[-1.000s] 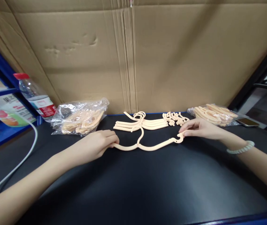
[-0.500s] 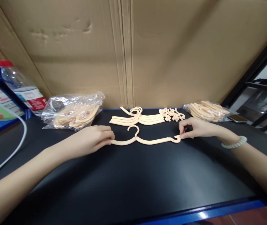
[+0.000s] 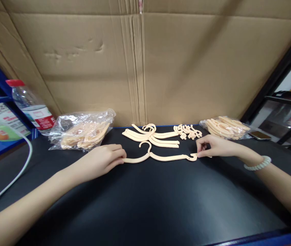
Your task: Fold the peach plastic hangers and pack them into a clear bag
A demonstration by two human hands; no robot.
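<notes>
A cream plastic clothes hanger (image 3: 167,158) lies on the black table in front of me, its hook pointing away and close against a stack of similar hangers. My left hand (image 3: 109,158) pinches the tip of its left arm. At the other end, my right hand (image 3: 212,147) is closed on a small cream hook piece (image 3: 193,157), which meets the tip of the right arm. Whether the two are fully joined I cannot tell. Behind, the stacked hangers (image 3: 137,136) lie with their arms fanned apart. Several loose small hook pieces (image 3: 186,131) lie heaped to their right.
A clear bag of cream hanger parts (image 3: 84,131) sits at the back left, another bag (image 3: 226,127) at the back right beside a phone (image 3: 260,135). A red-capped bottle (image 3: 34,106) and white cable (image 3: 24,164) are on the left. Cardboard (image 3: 186,68) stands behind.
The stacked hangers have fanned apart, some right arms swinging nearer me. The held hanger's hook now leans further left, close to the stack. My view has tilted up slightly; both hands keep their grip.
</notes>
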